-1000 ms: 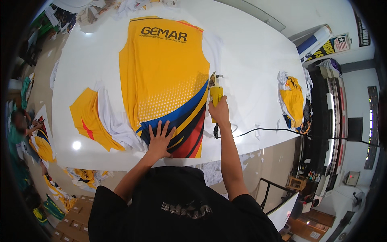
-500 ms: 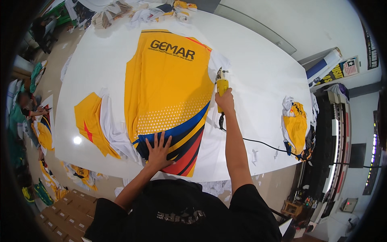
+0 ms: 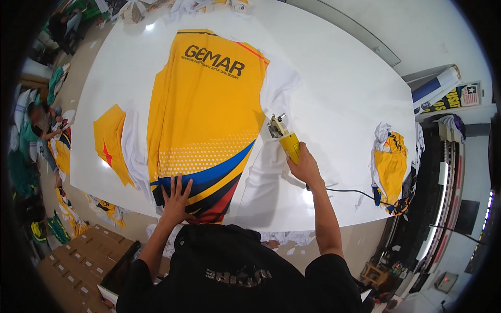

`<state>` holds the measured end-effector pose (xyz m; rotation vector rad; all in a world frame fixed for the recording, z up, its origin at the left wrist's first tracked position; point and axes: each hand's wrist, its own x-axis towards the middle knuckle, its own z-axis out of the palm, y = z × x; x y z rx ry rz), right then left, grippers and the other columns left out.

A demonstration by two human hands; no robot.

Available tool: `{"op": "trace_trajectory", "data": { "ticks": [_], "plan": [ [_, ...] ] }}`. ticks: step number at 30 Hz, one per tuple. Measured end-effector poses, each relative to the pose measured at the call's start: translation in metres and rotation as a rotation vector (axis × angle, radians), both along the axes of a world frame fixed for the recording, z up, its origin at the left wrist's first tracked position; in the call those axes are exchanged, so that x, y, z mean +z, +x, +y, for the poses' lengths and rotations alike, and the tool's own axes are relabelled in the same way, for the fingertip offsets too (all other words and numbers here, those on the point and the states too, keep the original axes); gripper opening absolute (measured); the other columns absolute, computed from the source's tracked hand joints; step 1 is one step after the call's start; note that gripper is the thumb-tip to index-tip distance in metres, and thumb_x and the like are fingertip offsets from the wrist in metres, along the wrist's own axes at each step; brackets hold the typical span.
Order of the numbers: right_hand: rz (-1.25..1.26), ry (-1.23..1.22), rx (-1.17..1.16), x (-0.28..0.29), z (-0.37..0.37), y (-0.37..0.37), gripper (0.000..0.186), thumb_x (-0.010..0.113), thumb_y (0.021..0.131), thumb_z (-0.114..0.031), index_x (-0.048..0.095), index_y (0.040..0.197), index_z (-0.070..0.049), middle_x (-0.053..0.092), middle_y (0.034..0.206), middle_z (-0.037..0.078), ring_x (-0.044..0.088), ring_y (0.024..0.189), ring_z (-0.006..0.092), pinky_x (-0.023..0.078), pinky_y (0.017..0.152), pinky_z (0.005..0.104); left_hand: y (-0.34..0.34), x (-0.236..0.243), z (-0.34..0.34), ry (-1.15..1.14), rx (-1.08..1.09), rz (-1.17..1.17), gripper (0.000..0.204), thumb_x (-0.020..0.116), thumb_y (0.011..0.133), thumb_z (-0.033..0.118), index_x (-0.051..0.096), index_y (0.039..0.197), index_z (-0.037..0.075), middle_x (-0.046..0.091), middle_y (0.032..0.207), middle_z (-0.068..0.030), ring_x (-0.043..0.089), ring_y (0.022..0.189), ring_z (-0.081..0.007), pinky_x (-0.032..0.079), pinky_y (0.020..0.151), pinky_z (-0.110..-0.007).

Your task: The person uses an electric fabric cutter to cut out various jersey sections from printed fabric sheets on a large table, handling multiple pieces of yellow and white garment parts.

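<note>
A large yellow jersey panel (image 3: 209, 107) with dark lettering, white dots and blue, black and red stripes lies flat. My left hand (image 3: 176, 202) presses on its lower striped part, fingers spread. My right hand (image 3: 307, 167) is wrapped round the yellow body of an electric rotary cloth cutter (image 3: 290, 147). The cutter's metal head sits just right of the panel's right edge, tilted to the upper left and apart from the yellow cloth. White fabric (image 3: 276, 83) shows beside that edge, above the cutter head. A black cord (image 3: 349, 191) trails from the tool to the right.
Left on the white table (image 3: 339, 99) lies a smaller yellow piece (image 3: 109, 138) beside white cloth. A bundle of yellow and white pieces (image 3: 390, 167) rests near the right edge. Cardboard boxes (image 3: 78, 266) stand at lower left. Another person (image 3: 44, 122) handles cloth at far left.
The cutter has come nearer to me and away from the panel's right edge, its head now turned up-left. My left hand stays on the stripes. The whole view has shifted somewhat.
</note>
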<state>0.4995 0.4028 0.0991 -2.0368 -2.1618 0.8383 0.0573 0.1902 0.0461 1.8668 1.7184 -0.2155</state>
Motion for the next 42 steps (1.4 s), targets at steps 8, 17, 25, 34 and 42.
{"op": "trace_trajectory", "data": {
  "ticks": [8, 17, 25, 34, 42],
  "plan": [
    [-0.006, 0.007, 0.077, -0.003, 0.020, 0.011, 0.056, 0.067, 0.097, -0.029, 0.041, 0.136, 0.002, 0.066, 0.120, 0.032, 0.069, 0.097, 0.0528, 0.058, 0.082, 0.0572, -0.022, -0.018, 0.134, 0.383, 0.176, 0.096, 0.113, 0.072, 0.085, 0.070, 0.025, 0.170, 0.011, 0.012, 0.177, -0.0221, 0.005, 0.163, -0.0497, 0.006, 0.126, -0.072],
    [-0.002, 0.018, 0.155, 0.000, 0.034, 0.026, 0.056, 0.068, 0.097, -0.029, 0.042, 0.134, 0.004, 0.067, 0.119, 0.030, 0.070, 0.094, 0.0504, 0.059, 0.079, 0.0550, -0.007, -0.050, 0.110, 0.228, 0.539, 0.174, 0.114, 0.059, 0.091, 0.079, 0.017, 0.171, 0.008, 0.006, 0.178, -0.0226, 0.002, 0.163, -0.0495, 0.001, 0.119, -0.081],
    [0.002, -0.003, 0.243, 0.006, 0.052, 0.030, 0.054, 0.068, 0.097, -0.029, 0.043, 0.134, 0.003, 0.067, 0.119, 0.031, 0.070, 0.096, 0.0497, 0.058, 0.082, 0.0536, 0.047, -0.009, 0.121, 0.162, 0.355, 0.148, 0.132, 0.073, 0.075, 0.082, 0.016, 0.172, 0.014, 0.004, 0.179, -0.0220, 0.000, 0.163, -0.0501, 0.002, 0.121, -0.079],
    [-0.012, -0.057, 0.305, 0.008, 0.080, 0.015, 0.055, 0.067, 0.097, -0.028, 0.042, 0.135, 0.002, 0.067, 0.119, 0.031, 0.069, 0.099, 0.0502, 0.057, 0.083, 0.0538, 0.047, -0.007, 0.116, -0.021, 0.330, 0.094, 0.149, 0.095, 0.056, 0.063, 0.012, 0.173, 0.025, -0.002, 0.180, -0.0169, -0.002, 0.163, -0.0492, 0.007, 0.120, -0.081],
    [-0.018, -0.065, 0.292, 0.008, 0.078, 0.004, 0.056, 0.068, 0.096, -0.027, 0.042, 0.136, 0.002, 0.067, 0.121, 0.031, 0.069, 0.102, 0.0496, 0.057, 0.086, 0.0539, 0.045, -0.010, 0.111, 0.006, 0.336, 0.079, 0.149, 0.097, 0.056, 0.061, 0.011, 0.173, 0.026, -0.003, 0.180, -0.0159, -0.001, 0.163, -0.0494, 0.009, 0.119, -0.082]
  ]
}}
